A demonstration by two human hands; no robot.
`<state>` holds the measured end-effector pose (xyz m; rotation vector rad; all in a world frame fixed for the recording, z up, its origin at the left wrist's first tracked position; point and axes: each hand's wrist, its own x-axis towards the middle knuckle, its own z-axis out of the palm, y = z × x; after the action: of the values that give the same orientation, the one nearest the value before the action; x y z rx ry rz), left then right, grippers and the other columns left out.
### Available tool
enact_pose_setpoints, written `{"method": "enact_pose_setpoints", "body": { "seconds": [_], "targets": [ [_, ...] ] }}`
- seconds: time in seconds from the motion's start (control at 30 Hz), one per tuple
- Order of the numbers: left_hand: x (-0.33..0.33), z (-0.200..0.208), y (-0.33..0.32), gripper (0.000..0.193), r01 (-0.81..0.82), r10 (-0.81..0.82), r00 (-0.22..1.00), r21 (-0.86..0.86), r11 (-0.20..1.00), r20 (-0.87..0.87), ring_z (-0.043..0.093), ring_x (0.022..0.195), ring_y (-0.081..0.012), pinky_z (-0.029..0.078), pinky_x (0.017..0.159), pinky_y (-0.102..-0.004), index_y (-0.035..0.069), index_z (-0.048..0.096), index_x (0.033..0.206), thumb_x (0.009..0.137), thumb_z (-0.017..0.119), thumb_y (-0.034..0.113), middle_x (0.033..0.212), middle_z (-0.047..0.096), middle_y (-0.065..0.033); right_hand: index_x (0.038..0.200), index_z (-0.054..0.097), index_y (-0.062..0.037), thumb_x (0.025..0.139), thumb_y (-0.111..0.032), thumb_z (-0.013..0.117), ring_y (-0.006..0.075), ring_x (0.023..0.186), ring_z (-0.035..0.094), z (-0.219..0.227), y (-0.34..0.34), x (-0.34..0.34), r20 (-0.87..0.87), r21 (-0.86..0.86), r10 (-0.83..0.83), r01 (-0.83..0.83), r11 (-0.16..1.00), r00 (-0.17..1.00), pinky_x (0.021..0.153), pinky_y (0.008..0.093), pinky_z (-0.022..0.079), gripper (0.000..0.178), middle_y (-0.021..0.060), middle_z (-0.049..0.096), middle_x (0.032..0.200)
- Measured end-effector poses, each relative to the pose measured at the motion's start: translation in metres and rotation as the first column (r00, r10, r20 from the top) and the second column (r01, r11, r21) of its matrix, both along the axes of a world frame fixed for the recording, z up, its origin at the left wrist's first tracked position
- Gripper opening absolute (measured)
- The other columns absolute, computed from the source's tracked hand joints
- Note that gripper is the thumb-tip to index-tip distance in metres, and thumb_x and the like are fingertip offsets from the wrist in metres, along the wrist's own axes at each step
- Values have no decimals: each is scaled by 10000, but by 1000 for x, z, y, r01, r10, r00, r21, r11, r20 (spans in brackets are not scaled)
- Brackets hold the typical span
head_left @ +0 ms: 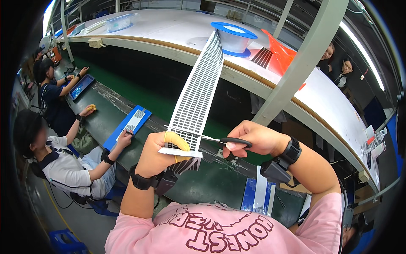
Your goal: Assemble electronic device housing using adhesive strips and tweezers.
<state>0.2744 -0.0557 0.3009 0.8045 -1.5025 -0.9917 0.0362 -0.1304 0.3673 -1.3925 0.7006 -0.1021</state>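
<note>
A long white strip (198, 84) printed with rows of small dark rectangles runs down from a blue-flanged reel (235, 40) on the raised shelf. My left hand (158, 150), with yellow covers on some fingers, pinches the strip near its lower end, where a plain white edge (182, 153) crosses it. Black-handled scissors (230, 141) are in my right hand (258, 139), fingers around the handles. Their blades lie across the strip just above my left hand. Below that hand, the strip's dark-marked end hangs over the dark green bench (192, 186).
A slanted grey post (302, 59) rises right of the reel beside an orange sheet (279, 53). Blue boards lie on the bench, one at left (127, 127) under a co-worker's hand, another near my torso (249, 197). Two co-workers sit at left; two people stand beyond the shelf.
</note>
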Motion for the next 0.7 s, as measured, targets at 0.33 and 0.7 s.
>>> {"method": "enact_pose_setpoints", "body": {
  "seconds": [0.33,0.7],
  "targets": [
    [2,1,2,175,13,-12,1000,-18,1000,25,582,707,-106,470,643,-218,9,610,744,620,689,-86,766,614,-50,744,638,20,764,-280,649,50,437,385,1,-2,6,-10,-4,21,-21,1000,1000,455,202,290,301,-20,444,475],
    [-3,-2,2,166,45,-45,999,2,999,9,578,696,-99,456,640,-216,12,613,742,620,684,-75,748,618,-41,727,636,11,756,-298,652,55,428,375,-3,-1,18,1,14,2,-2,1000,1000,436,203,260,311,-19,434,467]
  ]
}}
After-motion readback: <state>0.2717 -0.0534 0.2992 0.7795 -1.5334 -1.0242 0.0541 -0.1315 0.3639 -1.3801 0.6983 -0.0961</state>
